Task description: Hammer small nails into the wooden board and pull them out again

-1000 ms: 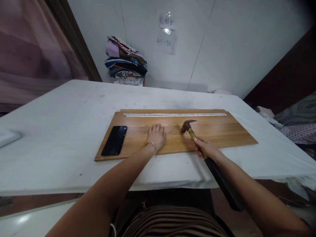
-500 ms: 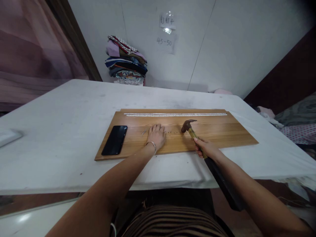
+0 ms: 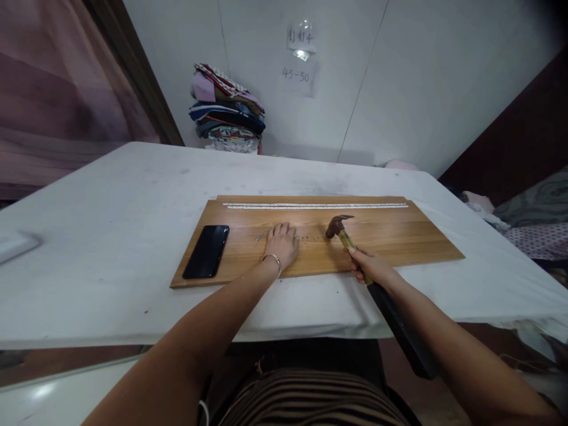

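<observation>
A long wooden board [image 3: 399, 236] lies on the white table [image 3: 110, 225]. My left hand [image 3: 281, 244] rests on the board with its fingers curled together; what they hold, if anything, is hidden. A loose nail [image 3: 259, 237] lies just left of it. My right hand [image 3: 371, 266] grips the handle of a hammer [image 3: 341, 229], whose rusty head rests on the board near a row of small nails [image 3: 310, 239]. A black phone [image 3: 206, 251] lies on the board's left end. A thin metal strip [image 3: 317, 206] runs along the far edge of the board.
A pile of folded clothes [image 3: 227, 109] stands against the wall behind the table. A white object [image 3: 15, 244] sits at the table's left edge. Bedding [image 3: 536, 225] lies to the right. Paper notes [image 3: 300, 56] hang on the wall.
</observation>
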{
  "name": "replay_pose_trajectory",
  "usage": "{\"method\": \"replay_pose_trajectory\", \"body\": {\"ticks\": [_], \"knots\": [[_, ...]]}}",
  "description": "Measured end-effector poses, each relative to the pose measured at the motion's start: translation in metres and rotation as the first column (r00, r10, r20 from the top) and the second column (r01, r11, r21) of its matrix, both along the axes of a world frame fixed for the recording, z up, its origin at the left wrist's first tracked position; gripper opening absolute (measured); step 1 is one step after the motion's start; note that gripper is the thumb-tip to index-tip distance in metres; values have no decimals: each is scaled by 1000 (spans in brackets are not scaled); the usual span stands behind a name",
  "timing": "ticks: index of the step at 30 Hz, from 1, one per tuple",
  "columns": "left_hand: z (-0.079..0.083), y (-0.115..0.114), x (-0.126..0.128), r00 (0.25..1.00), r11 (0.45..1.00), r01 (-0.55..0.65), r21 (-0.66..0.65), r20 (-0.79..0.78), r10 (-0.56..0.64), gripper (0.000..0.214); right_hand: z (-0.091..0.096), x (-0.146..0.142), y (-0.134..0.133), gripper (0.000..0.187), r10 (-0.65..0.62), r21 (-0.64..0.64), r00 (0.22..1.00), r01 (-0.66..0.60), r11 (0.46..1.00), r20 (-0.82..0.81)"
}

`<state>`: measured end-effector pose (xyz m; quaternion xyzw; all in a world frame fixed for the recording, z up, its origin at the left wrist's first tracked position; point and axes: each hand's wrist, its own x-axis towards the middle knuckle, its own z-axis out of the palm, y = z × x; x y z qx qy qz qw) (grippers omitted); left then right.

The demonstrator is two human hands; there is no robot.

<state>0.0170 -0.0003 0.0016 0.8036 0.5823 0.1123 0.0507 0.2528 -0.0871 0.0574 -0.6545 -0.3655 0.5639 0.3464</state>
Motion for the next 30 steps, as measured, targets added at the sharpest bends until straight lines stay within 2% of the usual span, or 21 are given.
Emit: {"method": "replay_pose_trajectory", "body": {"ticks": [5,12,30], "knots": [[0,0,0,1000,1000,-6,-5,-2,6,39,1,2,0,48,-1,6,1000,1,1000,-19],[-5,2,-1,1000,1000,-4,7,6,4,40,-1,1,1,43,-8,-5,1000,9,1000,3],[-1,1,0,1000,1000,4,-1,5,-4,41,-4,2,1,45,10,4,1000,-10,1000,-7]]}}
